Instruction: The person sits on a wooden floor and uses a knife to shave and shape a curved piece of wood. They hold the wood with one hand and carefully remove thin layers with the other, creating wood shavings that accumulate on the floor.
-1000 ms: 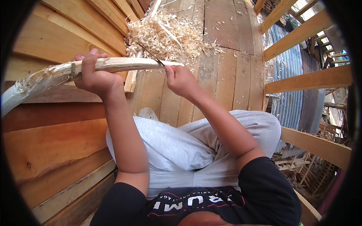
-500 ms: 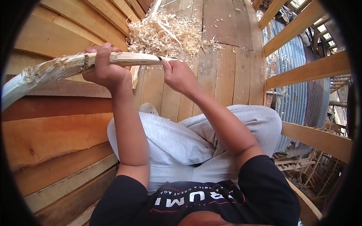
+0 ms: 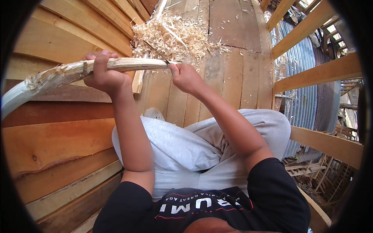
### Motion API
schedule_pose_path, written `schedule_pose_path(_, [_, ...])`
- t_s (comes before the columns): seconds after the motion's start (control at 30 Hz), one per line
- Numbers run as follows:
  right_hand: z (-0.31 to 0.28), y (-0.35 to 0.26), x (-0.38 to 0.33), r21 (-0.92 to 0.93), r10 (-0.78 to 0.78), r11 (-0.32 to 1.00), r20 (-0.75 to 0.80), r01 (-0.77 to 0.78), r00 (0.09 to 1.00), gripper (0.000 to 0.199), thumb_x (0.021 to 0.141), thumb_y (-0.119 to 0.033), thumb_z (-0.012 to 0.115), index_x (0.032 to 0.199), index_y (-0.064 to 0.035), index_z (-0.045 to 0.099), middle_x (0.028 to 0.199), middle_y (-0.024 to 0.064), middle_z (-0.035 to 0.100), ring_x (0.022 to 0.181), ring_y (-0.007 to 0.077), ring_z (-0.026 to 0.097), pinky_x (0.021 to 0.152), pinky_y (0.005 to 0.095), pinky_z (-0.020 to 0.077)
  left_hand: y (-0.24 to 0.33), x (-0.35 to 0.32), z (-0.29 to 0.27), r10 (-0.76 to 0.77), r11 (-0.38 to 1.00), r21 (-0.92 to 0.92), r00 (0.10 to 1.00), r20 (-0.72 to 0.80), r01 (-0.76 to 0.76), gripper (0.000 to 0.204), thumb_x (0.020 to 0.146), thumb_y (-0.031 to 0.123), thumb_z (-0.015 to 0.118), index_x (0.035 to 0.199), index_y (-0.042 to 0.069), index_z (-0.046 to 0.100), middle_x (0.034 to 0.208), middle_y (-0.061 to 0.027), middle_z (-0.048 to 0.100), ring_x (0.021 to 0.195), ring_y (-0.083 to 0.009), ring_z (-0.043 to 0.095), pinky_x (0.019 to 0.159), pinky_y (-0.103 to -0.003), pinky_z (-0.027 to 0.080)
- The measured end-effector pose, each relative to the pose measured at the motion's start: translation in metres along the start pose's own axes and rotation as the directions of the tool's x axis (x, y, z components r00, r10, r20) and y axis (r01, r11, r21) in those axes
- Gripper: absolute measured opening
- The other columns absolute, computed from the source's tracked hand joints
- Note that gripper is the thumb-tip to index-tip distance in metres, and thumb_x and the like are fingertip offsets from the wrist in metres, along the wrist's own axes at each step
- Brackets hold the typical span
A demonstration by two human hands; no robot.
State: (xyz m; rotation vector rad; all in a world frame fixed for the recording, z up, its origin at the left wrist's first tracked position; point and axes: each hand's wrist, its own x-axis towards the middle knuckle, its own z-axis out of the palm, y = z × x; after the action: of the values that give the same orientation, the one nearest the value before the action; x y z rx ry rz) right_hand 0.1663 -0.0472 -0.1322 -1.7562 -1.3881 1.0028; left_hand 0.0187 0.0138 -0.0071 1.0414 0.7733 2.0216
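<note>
My left hand (image 3: 105, 75) is wrapped around a long pale peeled wooden stick (image 3: 62, 75) that runs from the left edge toward the centre, roughly level. My right hand (image 3: 186, 77) is shut on a small knife (image 3: 157, 52); its thin dark blade rests on the stick's right end. A heap of pale wood shavings (image 3: 173, 37) lies on the plank floor just beyond both hands. I sit with my legs in light grey trousers (image 3: 178, 143) folded under me.
Stacked wooden planks (image 3: 58, 143) rise on my left. A plank floor (image 3: 229, 66) stretches ahead. Wooden rails (image 3: 318, 73) and corrugated metal sheeting (image 3: 307, 77) stand on the right, with scrap wood (image 3: 311, 171) lower right.
The stick has been raised slightly and drawn toward me. My left hand has shifted its grip along it, and my right hand with the knife has moved a little up along the stick's end.
</note>
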Motion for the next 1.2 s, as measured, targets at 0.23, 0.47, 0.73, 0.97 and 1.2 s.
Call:
schedule_pose_path(0.23, [0.007,-0.024,-0.019,-0.055,-0.109,0.993,-0.132,0.103,0.985,0.045,0.097,-0.032,0.044,0.076,0.0043,0.061,0.069,0.0267,0.059,0.066,0.0434,0.058,0.066,0.0495,0.0452,-0.004,0.012,-0.017,-0.026,0.999,-0.025,0.997,0.069,0.028,0.025,0.070,0.003,0.059,0.087,0.012,0.044,0.070,-0.0055,0.048,0.056,-0.0174,0.051,0.060,-0.031,0.047])
schedule_pose_path(0.47, [0.005,-0.003,-0.001,-0.035,-0.006,0.999,0.019,0.007,1.000,0.044,0.097,-0.031,0.042,0.081,0.0030,0.065,0.080,0.0274,0.064,0.079,0.0448,0.062,0.074,0.0508,0.0489,-0.002,0.011,-0.014,-0.051,0.999,-0.016,0.998,0.032,0.052,0.023,0.070,0.003,0.059,0.086,0.012,0.044,0.070,-0.0047,0.048,0.055,-0.0173,0.052,0.061,-0.031,0.047])
schedule_pose_path(0.73, [0.005,-0.011,-0.010,-0.046,0.014,0.999,-0.044,-0.017,0.999,0.045,0.098,-0.030,0.041,0.085,0.0066,0.064,0.080,0.0286,0.063,0.077,0.0457,0.062,0.073,0.0513,0.0478,0.004,0.001,-0.009,-0.012,0.998,-0.063,0.994,0.104,0.019,0.024,0.069,0.001,0.059,0.086,0.011,0.044,0.070,-0.0038,0.046,0.058,-0.0154,0.049,0.059,-0.030,0.046])
schedule_pose_path(0.97, [0.004,0.023,0.008,-0.176,0.159,0.973,0.033,-0.151,0.987,0.047,0.099,-0.029,0.039,0.085,0.0082,0.064,0.081,0.0312,0.063,0.082,0.0461,0.062,0.076,0.0508,0.0479,0.001,0.001,-0.004,-0.011,0.991,-0.134,0.989,0.147,0.031,0.026,0.068,-0.006,0.057,0.086,0.008,0.045,0.071,-0.0045,0.046,0.058,-0.0143,0.048,0.054,-0.027,0.048])
schedule_pose_path(1.2, [0.013,0.018,0.007,0.113,-0.020,0.993,-0.026,0.023,0.999,0.051,0.101,-0.032,0.040,0.070,0.0062,0.052,0.057,0.0230,0.050,0.054,0.0333,0.048,0.059,0.0477,0.0402,0.001,0.002,0.000,-0.006,0.999,0.037,0.996,-0.094,0.009,0.023,0.066,0.000,0.060,0.084,0.006,0.046,0.070,-0.0049,0.047,0.058,-0.0165,0.052,0.056,-0.028,0.049])
